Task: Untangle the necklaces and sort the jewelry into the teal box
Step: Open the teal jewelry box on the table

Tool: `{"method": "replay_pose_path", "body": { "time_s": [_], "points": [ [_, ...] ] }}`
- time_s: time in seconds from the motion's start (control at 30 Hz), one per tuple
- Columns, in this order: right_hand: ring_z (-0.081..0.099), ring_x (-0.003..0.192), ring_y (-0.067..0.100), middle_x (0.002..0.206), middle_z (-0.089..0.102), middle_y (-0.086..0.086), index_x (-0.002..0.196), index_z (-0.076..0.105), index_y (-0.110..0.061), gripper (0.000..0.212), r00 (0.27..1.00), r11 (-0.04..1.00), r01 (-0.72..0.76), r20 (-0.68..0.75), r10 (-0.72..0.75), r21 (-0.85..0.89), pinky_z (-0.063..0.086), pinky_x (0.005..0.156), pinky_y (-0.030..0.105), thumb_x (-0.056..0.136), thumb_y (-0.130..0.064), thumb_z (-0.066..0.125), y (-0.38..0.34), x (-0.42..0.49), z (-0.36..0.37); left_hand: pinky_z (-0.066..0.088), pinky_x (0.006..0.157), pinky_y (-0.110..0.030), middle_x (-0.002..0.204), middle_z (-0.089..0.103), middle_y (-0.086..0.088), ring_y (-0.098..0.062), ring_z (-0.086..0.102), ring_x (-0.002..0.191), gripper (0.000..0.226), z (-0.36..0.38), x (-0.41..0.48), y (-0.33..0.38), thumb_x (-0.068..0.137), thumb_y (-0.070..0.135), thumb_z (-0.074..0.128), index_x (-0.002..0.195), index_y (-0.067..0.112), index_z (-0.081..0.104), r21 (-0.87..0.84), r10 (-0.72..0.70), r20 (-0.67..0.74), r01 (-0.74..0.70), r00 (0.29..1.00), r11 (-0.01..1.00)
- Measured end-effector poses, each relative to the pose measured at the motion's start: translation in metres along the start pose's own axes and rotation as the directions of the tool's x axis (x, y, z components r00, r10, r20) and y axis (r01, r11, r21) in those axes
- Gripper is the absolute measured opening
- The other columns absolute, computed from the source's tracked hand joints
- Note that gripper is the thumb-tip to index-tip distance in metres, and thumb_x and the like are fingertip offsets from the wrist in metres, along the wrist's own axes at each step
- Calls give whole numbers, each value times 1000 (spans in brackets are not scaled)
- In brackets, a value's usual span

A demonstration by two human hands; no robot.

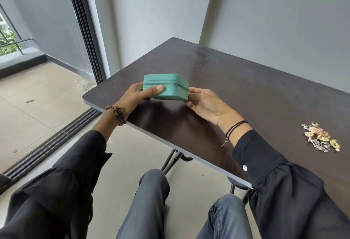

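Note:
The teal box (pixel 166 86) is a small zipped case, closed, held just above the dark table (pixel 246 91) near its left corner. My left hand (pixel 138 96) grips its left end, thumb across the front under the zipper line. My right hand (pixel 205 104) pinches the box's right corner where the zipper ends; whether it has the zipper pull I cannot tell. A tangled heap of gold and silver jewelry (pixel 321 137) lies on the table far to the right, apart from both hands.
The table's front edge runs diagonally above my knees (pixel 153 191), with folding metal legs (pixel 174 158) below. A grey wall stands behind the table. A sliding door track (pixel 56 136) and tiled balcony floor lie to the left.

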State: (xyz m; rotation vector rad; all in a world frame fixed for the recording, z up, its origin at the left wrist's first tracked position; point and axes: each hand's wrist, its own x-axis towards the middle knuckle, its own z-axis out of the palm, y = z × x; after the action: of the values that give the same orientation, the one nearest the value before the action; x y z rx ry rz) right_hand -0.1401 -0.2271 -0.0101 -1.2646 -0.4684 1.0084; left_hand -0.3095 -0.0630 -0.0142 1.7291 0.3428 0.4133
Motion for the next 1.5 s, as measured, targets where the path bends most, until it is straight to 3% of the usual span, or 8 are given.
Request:
{"method": "replay_pose_path", "body": {
  "time_s": [0.17,0.47,0.9,1.07,1.17,1.27,1.4,1.5],
  "points": [
    [61,69,10,83,68,6,107,69,0,12,968,931,135,-155,-197,-340,53,64,15,95,-1,66,0,-1,0,51,94,-22,112,74,8,-11,68,107,71,4,-2,3,56,67,81,111,24,69,11,34,-1,-34,999,999],
    [72,70,11,79,77,2,93,75,-15,4,886,597,201,-116,-449,-776,60,77,22,90,-14,76,-14,-45,7,50,101,-27,121,69,10,-2,65,110,98,3,0,-5,52,50,90,139,24,53,119,58,-94,-47,994,992],
    [69,69,-5,80,77,-8,91,82,-18,9,878,349,297,110,-466,-889,51,74,4,84,-18,76,-16,-71,54,50,103,-40,130,63,8,-7,61,118,110,2,2,-15,45,67,90,141,33,48,223,110,-156,-73,982,972],
    [63,63,4,80,73,1,94,77,-8,15,840,105,422,345,-418,-900,54,70,15,83,-3,68,-19,-62,65,48,106,-39,133,58,6,-7,59,119,109,0,3,-17,50,65,88,145,34,44,287,144,-174,-90,974,954],
    [66,84,23,96,71,8,96,72,-7,8,821,-159,441,468,-327,-883,56,78,40,91,-9,66,-25,-53,65,48,105,-40,133,56,5,-7,58,119,107,2,3,-17,52,61,88,145,34,44,328,176,-163,-115,971,938],
    [60,96,24,107,62,4,100,64,-12,6,818,-309,438,516,-252,-844,53,77,43,96,-16,64,-33,-49,68,49,104,-39,133,56,7,-4,58,119,111,4,2,-17,47,67,86,144,35,44,329,180,-173,-116,968,937],
    [52,98,15,105,56,-3,99,65,-16,7,791,-320,488,567,-232,-812,46,71,34,93,-18,64,-38,-39,81,46,106,-32,126,60,11,-3,57,119,114,6,0,-14,47,61,86,147,30,39,327,192,-163,-130,968,936],
    [46,92,11,96,53,-3,93,70,-19,7,794,-243,500,552,-256,-832,42,71,29,88,-23,67,-39,-22,93,43,102,-20,109,60,24,-1,59,110,120,7,3,-16,60,33,90,155,26,18,326,200,-179,-134,963,936]
  ]
}}
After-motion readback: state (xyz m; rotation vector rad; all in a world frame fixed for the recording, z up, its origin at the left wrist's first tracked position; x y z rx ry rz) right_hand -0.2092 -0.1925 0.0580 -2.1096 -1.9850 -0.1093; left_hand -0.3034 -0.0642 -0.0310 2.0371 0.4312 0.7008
